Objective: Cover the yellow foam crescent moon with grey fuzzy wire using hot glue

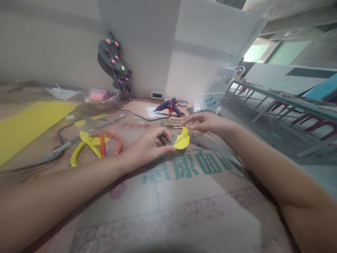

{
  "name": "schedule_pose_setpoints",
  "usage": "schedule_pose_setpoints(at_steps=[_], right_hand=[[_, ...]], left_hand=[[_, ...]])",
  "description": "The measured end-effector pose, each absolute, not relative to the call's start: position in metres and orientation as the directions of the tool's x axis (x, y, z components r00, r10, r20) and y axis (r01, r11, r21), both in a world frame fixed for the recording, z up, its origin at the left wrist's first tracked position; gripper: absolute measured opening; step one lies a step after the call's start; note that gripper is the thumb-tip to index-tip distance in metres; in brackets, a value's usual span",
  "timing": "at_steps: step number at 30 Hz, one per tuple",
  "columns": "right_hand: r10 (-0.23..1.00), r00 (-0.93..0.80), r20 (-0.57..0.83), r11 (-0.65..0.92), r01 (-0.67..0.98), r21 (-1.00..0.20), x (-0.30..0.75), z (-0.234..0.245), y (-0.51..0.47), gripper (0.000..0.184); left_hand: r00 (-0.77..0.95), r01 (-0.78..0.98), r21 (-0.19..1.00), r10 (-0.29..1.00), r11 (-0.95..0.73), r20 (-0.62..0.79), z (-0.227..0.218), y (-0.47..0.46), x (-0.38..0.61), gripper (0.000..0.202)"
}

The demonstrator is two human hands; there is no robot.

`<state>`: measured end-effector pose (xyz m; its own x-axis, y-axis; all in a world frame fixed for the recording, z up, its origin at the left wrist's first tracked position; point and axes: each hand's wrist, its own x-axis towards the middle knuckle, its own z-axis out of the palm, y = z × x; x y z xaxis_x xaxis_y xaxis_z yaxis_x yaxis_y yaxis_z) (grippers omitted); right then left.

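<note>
My left hand [155, 142] is closed in a pinch at the left end of a yellow crescent-shaped cutout [183, 141]. Some grey material [172, 140] lies over that end, close to the thumb. A thin, pale strand [182, 136] crosses the cutout towards my right hand [202, 122], whose thumb and fingers are closed on it by the crescent's upper tip. Blur hides the exact grip. Just behind the cutout lies a slim pair of tweezers or scissors [173, 126].
A blue hot glue gun [170, 106] rests on a white sheet near the wall. A grey moon ornament with pompoms [110, 58] leans there. Yellow-handled and orange-handled tools [105, 144], a yellow sheet [28, 123] and cables lie left. A clear plastic container [212, 100] stands back right.
</note>
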<state>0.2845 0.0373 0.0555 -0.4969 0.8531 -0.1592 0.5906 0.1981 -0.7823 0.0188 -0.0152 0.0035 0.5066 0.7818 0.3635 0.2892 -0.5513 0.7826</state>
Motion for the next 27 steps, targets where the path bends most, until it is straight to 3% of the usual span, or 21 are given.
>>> schedule_pose_setpoints(at_steps=[4, 13, 20, 27], right_hand=[[0.841, -0.514, -0.168, 0.261, 0.658, -0.706, 0.283, 0.056, 0.036, 0.036], [0.915, -0.392, -0.099, 0.155, 0.565, -0.810, 0.284, 0.037, 0.044, 0.031], [0.954, -0.292, 0.065, 0.218, 0.529, -0.821, 0.280, 0.030, 0.046, 0.024], [0.961, -0.250, 0.121, 0.233, 0.491, -0.840, 0.274, 0.027, 0.044, 0.024]], left_hand=[[0.513, 0.243, 0.840, 0.799, -0.485, 0.313, 0.003, -0.015, 0.019, 0.025], [0.563, 0.207, 0.896, 0.797, -0.393, 0.219, 0.001, -0.019, 0.020, 0.029], [0.589, 0.197, 0.903, 0.783, -0.382, 0.203, -0.001, -0.021, 0.020, 0.027], [0.601, 0.196, 0.934, 0.789, -0.299, 0.126, -0.001, -0.020, 0.021, 0.033]])
